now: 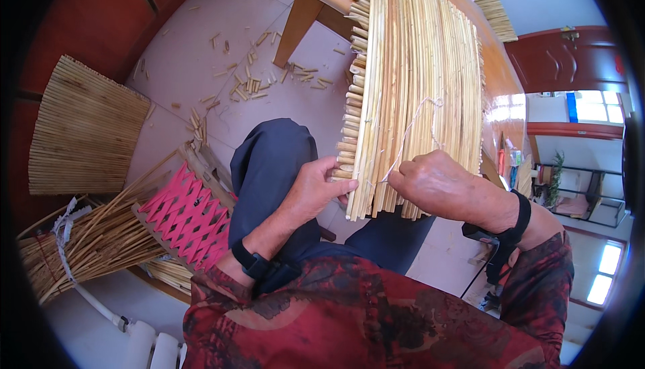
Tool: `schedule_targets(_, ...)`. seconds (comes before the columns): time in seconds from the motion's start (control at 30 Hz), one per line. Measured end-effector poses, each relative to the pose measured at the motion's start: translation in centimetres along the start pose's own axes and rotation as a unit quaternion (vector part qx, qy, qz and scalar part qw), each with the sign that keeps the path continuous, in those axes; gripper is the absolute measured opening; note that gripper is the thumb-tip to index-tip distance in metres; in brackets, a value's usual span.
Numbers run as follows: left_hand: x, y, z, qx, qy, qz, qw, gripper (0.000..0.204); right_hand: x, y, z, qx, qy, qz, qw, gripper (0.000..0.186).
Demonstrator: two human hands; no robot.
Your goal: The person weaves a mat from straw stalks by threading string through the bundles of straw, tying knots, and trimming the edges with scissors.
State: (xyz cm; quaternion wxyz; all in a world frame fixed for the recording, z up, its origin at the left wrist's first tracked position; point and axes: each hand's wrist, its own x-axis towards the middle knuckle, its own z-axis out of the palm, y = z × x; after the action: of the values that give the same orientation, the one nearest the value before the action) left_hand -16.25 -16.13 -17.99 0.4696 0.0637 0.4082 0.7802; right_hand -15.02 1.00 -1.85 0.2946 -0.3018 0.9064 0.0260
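A mat of pale, straight stalks [430, 60] lies over the table edge, its near end reaching out above my knees. At its near left corner, my left hand [319, 186] is closed on the edge stalks, thumb on top and fingers partly hidden beneath. My right hand [440, 184] is a fist just above the near end of the mat. A thin white thread [405, 134] loops across the stalks and runs down beside this fist, which appears to grip it; the fingertips are hidden. Cut stalk ends stick out unevenly along the mat's left side.
The wooden table [504, 100] stands ahead, with short stalk offcuts [250, 87] scattered on the floor to its left. A finished-looking stalk panel [84, 130] leans against the red cabinet [80, 26]. At lower left are a pink-webbed stool [188, 214] and a stalk bundle [101, 241].
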Motion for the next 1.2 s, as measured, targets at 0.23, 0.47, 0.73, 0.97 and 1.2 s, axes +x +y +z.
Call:
schedule_targets(0.23,-0.4,0.1,0.3,-0.022,0.01,0.007,1.0,0.028,0.3,0.3,0.2,0.003,-0.02,-0.018,1.0,0.007)
schedule_targets(0.47,-0.4,0.1,0.4,-0.02,0.014,0.008,1.0,0.03,0.6,0.3,0.6,0.005,-0.022,-0.012,1.0,0.009)
schedule_targets(0.73,-0.3,-0.1,0.3,-0.017,0.018,0.01,1.0,0.03,1.2,0.0,1.9,0.01,0.006,-0.004,1.0,0.006)
schedule_targets(0.97,-0.4,-0.4,0.4,-0.028,0.022,0.005,0.999,0.03,1.9,-1.0,3.9,-0.022,0.028,-0.003,0.999,0.011)
schedule_targets(1.2,-0.1,-0.6,-0.2,0.022,0.008,0.02,1.0,0.029,2.2,-2.2,4.5,0.006,0.103,0.072,0.992,0.015)
